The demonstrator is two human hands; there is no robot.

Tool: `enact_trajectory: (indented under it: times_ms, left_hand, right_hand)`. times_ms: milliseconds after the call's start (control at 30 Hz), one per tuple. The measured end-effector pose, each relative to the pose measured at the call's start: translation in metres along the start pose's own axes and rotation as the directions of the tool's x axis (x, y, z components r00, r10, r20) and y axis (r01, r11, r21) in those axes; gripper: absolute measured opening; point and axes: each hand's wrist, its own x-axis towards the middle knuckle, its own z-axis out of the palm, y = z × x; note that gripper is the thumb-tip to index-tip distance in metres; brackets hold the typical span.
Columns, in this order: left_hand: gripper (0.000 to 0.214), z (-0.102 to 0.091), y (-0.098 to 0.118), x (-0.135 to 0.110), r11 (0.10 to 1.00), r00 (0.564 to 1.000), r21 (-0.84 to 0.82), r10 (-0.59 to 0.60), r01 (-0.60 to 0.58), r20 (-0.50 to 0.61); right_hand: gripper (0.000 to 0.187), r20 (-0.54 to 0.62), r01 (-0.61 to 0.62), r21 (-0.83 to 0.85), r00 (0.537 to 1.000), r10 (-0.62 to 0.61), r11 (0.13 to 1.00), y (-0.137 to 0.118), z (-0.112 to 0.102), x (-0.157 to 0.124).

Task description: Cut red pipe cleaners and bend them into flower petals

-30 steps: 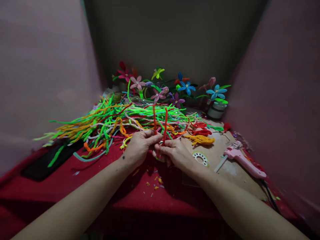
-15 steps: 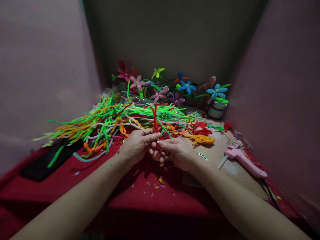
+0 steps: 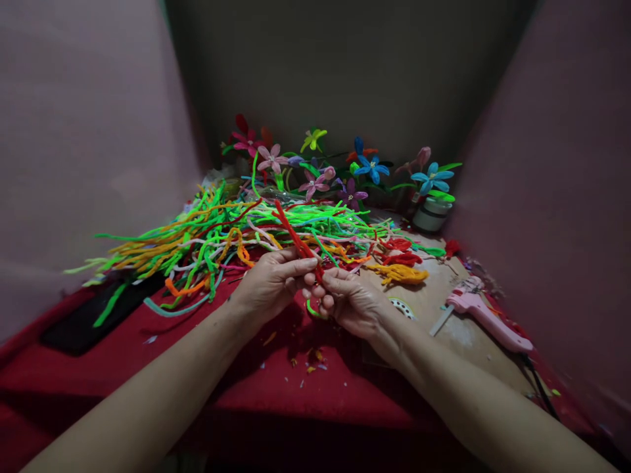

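Note:
My left hand [image 3: 270, 284] and my right hand [image 3: 349, 299] meet over the red cloth [image 3: 162, 368], both pinching the base of a folded red pipe cleaner [image 3: 294, 236]. Its two strands lie together and lean up and to the left from my fingers. A short green pipe cleaner piece [image 3: 312, 309] curls under my right fingers. Just behind my hands spreads a big heap of loose pipe cleaners [image 3: 207, 240], mostly green, orange and pink.
Finished pipe-cleaner flowers [image 3: 345, 174] stand along the back wall. A pink glue gun [image 3: 486, 315] lies on a brown board [image 3: 438, 309] at the right, near a white ring [image 3: 401, 307], a small white pot [image 3: 430, 215], and orange [image 3: 397, 274] and red [image 3: 399, 251] bundles. A black flat object [image 3: 93, 318] lies left.
The two upright red strands, first apart, have been brought together and now tilt left. My right hand has shifted closer to my left.

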Motion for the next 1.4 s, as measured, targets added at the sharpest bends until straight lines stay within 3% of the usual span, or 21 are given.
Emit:
enact_trajectory:
  times_ms: [233, 300, 367, 433, 500, 567, 600, 667, 833, 967, 1033, 1100, 1200, 1267, 1400]
  left_hand:
    - [0.012, 0.008, -0.008, -0.006, 0.979, 0.969, 0.098, 0.194, -0.18, -0.152]
    - [0.014, 0.009, -0.009, -0.008, 0.971, 0.965, 0.137, 0.214, -0.193, -0.153]
    - [0.015, 0.009, -0.009, -0.009, 0.966, 0.963, 0.174, 0.219, -0.191, -0.16]
    - [0.016, 0.009, -0.008, -0.009, 0.965, 0.963, 0.193, 0.21, -0.176, -0.172]
    - [0.019, 0.009, -0.007, -0.009, 0.969, 0.965, 0.193, 0.188, -0.153, -0.182]
    - [0.021, 0.009, -0.007, -0.009, 0.972, 0.969, 0.194, 0.166, -0.13, -0.185]
    - [0.021, 0.009, -0.007, -0.009, 0.972, 0.968, 0.2, 0.162, -0.123, -0.189]
    - [0.02, 0.009, -0.008, -0.009, 0.969, 0.964, 0.211, 0.169, -0.125, -0.206]
    - [0.021, 0.01, -0.009, -0.008, 0.963, 0.942, 0.214, 0.215, -0.162, -0.257]
    - [0.022, 0.008, -0.012, -0.006, 0.944, 0.956, 0.282, 0.229, -0.172, -0.182]
    - [0.024, 0.005, -0.013, -0.006, 0.941, 0.968, 0.318, 0.181, -0.117, -0.177]
    - [0.026, 0.003, -0.013, -0.006, 0.94, 0.97, 0.329, 0.156, -0.088, -0.188]
    - [0.027, 0.004, -0.011, -0.006, 0.944, 0.971, 0.321, 0.145, -0.078, -0.189]
    - [0.027, 0.006, -0.01, -0.006, 0.942, 0.969, 0.331, 0.128, -0.052, -0.212]
    - [0.026, 0.01, -0.007, -0.003, 0.942, 0.956, 0.333, 0.127, -0.033, -0.266]
  right_hand:
    - [0.027, -0.084, 0.064, -0.088, 0.994, -0.071, 0.994, 0.002, 0.007, -0.004]
    - [0.023, -0.08, 0.097, -0.21, 0.99, -0.116, 0.973, 0.002, 0.009, -0.006]
    - [0.016, -0.068, 0.164, -0.434, 0.975, -0.213, 0.886, 0.002, 0.011, -0.009]
    - [0.013, 0.002, 0.266, -0.715, 0.925, -0.379, 0.646, 0.004, 0.012, -0.012]
    - [0.014, 0.164, 0.343, -0.903, 0.833, -0.529, 0.259, 0.006, 0.011, -0.013]
    - [0.015, 0.315, 0.337, -0.939, 0.752, -0.579, -0.072, 0.009, 0.009, -0.013]
    - [0.016, 0.353, 0.316, -0.934, 0.737, -0.576, -0.168, 0.011, 0.009, -0.013]
    - [0.018, 0.354, 0.268, -0.935, 0.745, -0.566, -0.233, 0.012, 0.008, -0.013]
    - [0.023, 0.276, 0.215, -0.961, 0.753, -0.598, -0.172, 0.009, 0.008, -0.015]
    - [0.023, 0.207, 0.225, -0.973, 0.753, -0.625, -0.051, 0.007, 0.01, -0.016]
    - [0.025, 0.133, 0.224, -0.972, 0.78, -0.612, 0.073, 0.005, 0.011, -0.015]
    - [0.022, 0.047, 0.253, -0.917, 0.835, -0.548, 0.308, 0.003, 0.012, -0.013]
    - [0.013, -0.011, 0.275, -0.697, 0.92, -0.393, 0.663, -0.001, 0.014, -0.011]
    - [0.014, -0.043, 0.249, -0.613, 0.937, -0.347, 0.75, -0.002, 0.015, -0.01]
    - [0.012, -0.115, 0.222, -0.586, 0.929, -0.351, 0.78, -0.002, 0.016, -0.01]
